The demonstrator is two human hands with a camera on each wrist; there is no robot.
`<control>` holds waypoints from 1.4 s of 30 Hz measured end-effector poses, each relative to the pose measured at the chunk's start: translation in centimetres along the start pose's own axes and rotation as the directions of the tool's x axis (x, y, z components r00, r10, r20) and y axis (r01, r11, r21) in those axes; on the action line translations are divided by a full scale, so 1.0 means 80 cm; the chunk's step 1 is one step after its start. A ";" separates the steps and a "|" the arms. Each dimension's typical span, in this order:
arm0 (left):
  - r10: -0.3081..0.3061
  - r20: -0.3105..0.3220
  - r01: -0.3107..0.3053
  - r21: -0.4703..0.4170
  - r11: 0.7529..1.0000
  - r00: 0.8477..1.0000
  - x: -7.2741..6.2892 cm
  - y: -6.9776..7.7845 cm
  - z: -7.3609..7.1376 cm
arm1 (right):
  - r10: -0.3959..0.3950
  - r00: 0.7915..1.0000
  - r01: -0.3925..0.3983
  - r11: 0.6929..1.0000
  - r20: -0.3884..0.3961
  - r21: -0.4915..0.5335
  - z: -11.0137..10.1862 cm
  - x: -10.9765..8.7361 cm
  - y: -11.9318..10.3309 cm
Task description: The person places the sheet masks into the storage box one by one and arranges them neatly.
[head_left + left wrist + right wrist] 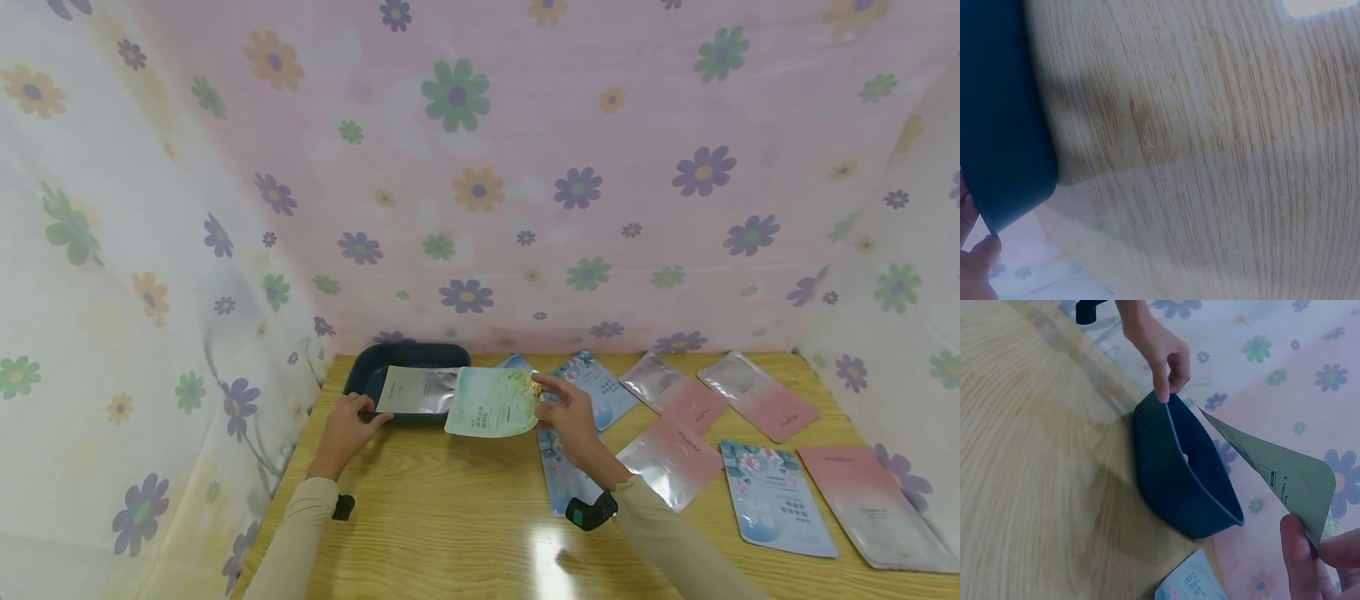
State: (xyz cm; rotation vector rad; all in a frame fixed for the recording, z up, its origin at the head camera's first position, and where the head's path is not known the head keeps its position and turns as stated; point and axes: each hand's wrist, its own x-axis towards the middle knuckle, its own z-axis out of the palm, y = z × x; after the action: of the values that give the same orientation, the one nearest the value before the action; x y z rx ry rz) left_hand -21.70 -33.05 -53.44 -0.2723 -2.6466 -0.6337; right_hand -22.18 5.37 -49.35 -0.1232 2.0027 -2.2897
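A dark blue bin (412, 353) stands at the back left of the table; a silvery-white sachet (420, 390) lies inside it. My left hand (346, 429) pinches the bin's near left rim between thumb and fingers, also plain in the right wrist view, where the bin (1166, 469) appears from the side. My right hand (572, 421) pinches a pale green face mask sachet (491, 404) by its right edge. That sachet is held over the bin's right front, covering part of the rim. In the right wrist view the green sachet (1297, 481) is tilted, seen nearly edge-on.
Blue floral sachets (776, 500) and pink-silver sachets (757, 396) lie spread over the right half of the wooden table (427, 517). Some blue ones lie partly under my right hand. A flowered cloth (525, 208) hangs behind and along both sides.
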 end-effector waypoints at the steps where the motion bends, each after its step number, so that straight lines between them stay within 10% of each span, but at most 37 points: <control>1: 0.000 -0.001 0.000 0.001 1.000 1.000 0.000 0.000 0.000 | -0.007 1.000 0.007 1.000 0.001 0.002 0.001 0.003 -0.001; 42: -0.029 0.034 0.029 -0.018 0.999 0.999 0.001 -0.002 0.001 | -0.014 0.998 0.013 1.000 0.053 0.024 0.142 0.115 0.022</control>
State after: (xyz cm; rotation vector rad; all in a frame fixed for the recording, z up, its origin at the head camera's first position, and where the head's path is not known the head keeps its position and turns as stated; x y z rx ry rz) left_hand -21.82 -33.15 -53.52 -0.2522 -2.6825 -0.6686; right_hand -29.84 -7.18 -49.61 -0.1949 1.9549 -2.2919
